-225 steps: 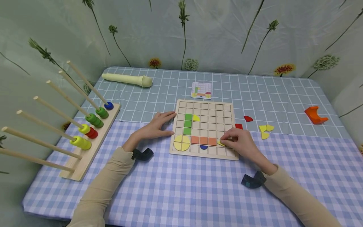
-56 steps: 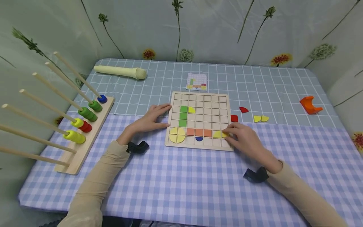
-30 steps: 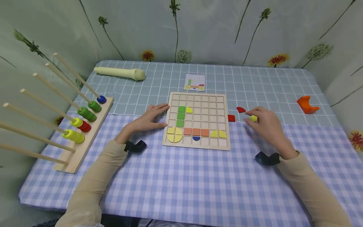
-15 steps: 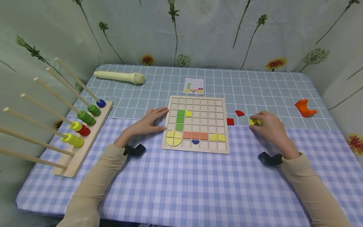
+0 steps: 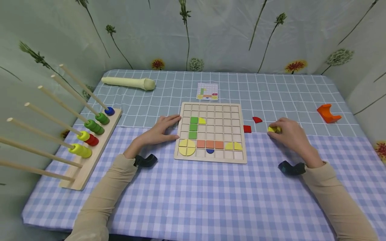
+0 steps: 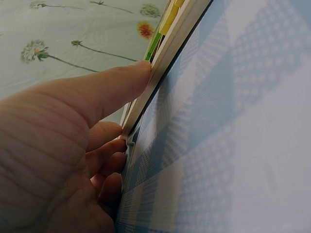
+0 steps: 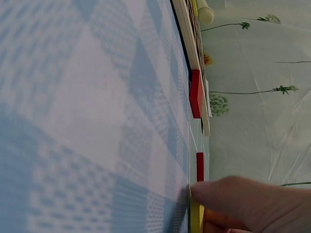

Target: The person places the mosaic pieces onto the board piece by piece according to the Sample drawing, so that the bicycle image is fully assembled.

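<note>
A wooden grid board (image 5: pixel 218 122) lies mid-table, holding green squares (image 5: pixel 193 127), orange squares (image 5: pixel 210 144), a blue half-round piece (image 5: pixel 210 151) and several yellow quarter-round pieces (image 5: pixel 187 147). My left hand (image 5: pixel 159 131) rests at its left side, thumb and forefinger touching the edge, as the left wrist view confirms. Right of the board, my right hand (image 5: pixel 289 134) pinches a yellow quarter-round piece (image 5: pixel 273 129) down at the cloth; the fingers partly cover the yellow there. In the right wrist view the thumb (image 7: pixel 214 194) presses against a yellow piece (image 7: pixel 195 216).
Between board and right hand lie a red square (image 5: pixel 247 129) and a red quarter-round piece (image 5: pixel 257 119). A pattern card (image 5: pixel 207 91) sits behind the board. A peg abacus (image 5: pixel 90 160) stands left, a pale stick (image 5: pixel 128 82) back left, an orange curved block (image 5: pixel 328 114) far right.
Two yellow quarter-round pieces were set in the board's lower right. My right hand then moved right, off the board, to the loose yellow pieces and closed on one. The left hand stayed.
</note>
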A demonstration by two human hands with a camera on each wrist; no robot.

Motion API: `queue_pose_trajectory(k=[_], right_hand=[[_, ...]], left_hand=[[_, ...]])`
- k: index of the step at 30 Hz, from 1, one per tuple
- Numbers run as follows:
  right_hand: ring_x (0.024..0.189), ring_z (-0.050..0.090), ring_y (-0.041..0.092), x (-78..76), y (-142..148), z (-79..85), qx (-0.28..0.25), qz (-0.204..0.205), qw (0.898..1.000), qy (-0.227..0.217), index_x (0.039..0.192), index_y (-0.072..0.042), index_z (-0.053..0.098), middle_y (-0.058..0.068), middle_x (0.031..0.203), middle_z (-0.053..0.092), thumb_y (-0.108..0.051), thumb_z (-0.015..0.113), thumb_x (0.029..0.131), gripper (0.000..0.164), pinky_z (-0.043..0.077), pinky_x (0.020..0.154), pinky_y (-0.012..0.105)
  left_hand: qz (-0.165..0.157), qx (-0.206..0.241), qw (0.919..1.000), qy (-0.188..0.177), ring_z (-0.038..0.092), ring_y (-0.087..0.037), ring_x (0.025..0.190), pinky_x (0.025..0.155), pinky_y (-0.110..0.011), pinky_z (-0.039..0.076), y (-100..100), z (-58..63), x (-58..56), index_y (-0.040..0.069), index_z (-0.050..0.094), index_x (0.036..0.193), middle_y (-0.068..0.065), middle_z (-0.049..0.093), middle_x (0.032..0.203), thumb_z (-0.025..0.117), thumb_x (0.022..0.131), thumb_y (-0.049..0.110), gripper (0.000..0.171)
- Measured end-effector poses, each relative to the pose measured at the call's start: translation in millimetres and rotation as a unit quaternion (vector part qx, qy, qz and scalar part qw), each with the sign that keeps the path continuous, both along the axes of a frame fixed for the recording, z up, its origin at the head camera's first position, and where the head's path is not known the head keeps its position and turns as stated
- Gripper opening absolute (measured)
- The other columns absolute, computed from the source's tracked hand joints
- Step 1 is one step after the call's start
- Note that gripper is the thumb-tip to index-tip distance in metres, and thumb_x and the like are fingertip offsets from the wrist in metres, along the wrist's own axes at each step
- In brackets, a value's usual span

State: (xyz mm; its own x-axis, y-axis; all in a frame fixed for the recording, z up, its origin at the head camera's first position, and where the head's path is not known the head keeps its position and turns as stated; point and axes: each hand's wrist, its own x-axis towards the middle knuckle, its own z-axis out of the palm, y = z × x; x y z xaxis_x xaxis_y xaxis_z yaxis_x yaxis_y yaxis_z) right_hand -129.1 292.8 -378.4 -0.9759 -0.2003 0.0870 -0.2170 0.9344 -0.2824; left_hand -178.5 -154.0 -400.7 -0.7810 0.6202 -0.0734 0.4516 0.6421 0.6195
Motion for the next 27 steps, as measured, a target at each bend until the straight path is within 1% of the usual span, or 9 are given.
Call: queue_pose_trajectory(k=[6, 9, 13, 19, 23, 27], right_hand=[[0.081, 0.055, 0.031, 3.1, -8, 3.9, -0.001, 0.002, 1.000, -0.001, 0.102, 0.005, 0.069, 0.023, 0.095, 0.064, -0.014, 0.072, 0.079, 0.030, 0.048, 0.076, 0.047], [0.083, 0.055, 0.030, 6.0, -16, 7.3, 0.007, 0.015, 1.000, -0.007, 0.102, 0.003, 0.069, 0.021, 0.095, 0.064, -0.015, 0.072, 0.079, 0.029, 0.048, 0.075, 0.046], [0.082, 0.057, 0.027, 12.6, -27, 9.9, 0.008, 0.045, 0.999, -0.004, 0.101, 0.001, 0.070, 0.017, 0.095, 0.065, -0.015, 0.073, 0.078, 0.028, 0.050, 0.074, 0.044], [0.078, 0.059, 0.021, 25.0, -44, 11.7, 0.002, 0.102, 0.995, 0.025, 0.096, -0.003, 0.072, 0.010, 0.092, 0.067, -0.015, 0.076, 0.074, 0.025, 0.050, 0.068, 0.036], [0.076, 0.057, 0.017, 32.8, -54, 13.2, 0.002, 0.145, 0.989, 0.028, 0.095, -0.006, 0.073, 0.006, 0.092, 0.066, -0.014, 0.079, 0.072, 0.025, 0.049, 0.064, 0.029], [0.075, 0.058, 0.013, 39.2, -62, 11.8, -0.006, 0.190, 0.981, 0.044, 0.094, -0.008, 0.073, 0.003, 0.090, 0.065, -0.015, 0.079, 0.071, 0.025, 0.048, 0.063, 0.027]], left_hand=[[0.004, -0.003, 1.0000, -0.003, 0.024, -0.029, 0.128, 0.105, -0.050, 0.025, -1, -0.8, 0.6, 0.010, 0.025, 0.149, -0.011, 0.020, 0.157, 0.066, 0.087, 0.028, 0.077], [0.002, -0.002, 1.0000, -0.001, 0.025, -0.029, 0.128, 0.105, -0.050, 0.025, -1, -0.9, -0.1, 0.010, 0.025, 0.149, -0.011, 0.020, 0.157, 0.066, 0.087, 0.028, 0.076], [0.000, 0.001, 1.0000, 0.000, 0.025, -0.029, 0.127, 0.105, -0.050, 0.025, -1, -1.4, -1.1, 0.010, 0.025, 0.149, -0.010, 0.020, 0.157, 0.066, 0.087, 0.028, 0.076], [-0.002, 0.002, 1.0000, -0.001, 0.025, -0.029, 0.127, 0.105, -0.049, 0.025, -1, -1.6, -0.6, 0.009, 0.025, 0.149, -0.010, 0.020, 0.157, 0.066, 0.087, 0.028, 0.077], [-0.003, 0.001, 1.0000, 0.000, 0.025, -0.030, 0.127, 0.104, -0.049, 0.025, -1, -0.6, -0.5, 0.009, 0.025, 0.149, -0.011, 0.020, 0.157, 0.066, 0.087, 0.027, 0.077], [-0.001, -0.001, 1.0000, 0.000, 0.025, -0.030, 0.128, 0.105, -0.049, 0.025, -1, 0.0, -1.0, 0.009, 0.025, 0.149, -0.011, 0.020, 0.157, 0.066, 0.087, 0.027, 0.076]])
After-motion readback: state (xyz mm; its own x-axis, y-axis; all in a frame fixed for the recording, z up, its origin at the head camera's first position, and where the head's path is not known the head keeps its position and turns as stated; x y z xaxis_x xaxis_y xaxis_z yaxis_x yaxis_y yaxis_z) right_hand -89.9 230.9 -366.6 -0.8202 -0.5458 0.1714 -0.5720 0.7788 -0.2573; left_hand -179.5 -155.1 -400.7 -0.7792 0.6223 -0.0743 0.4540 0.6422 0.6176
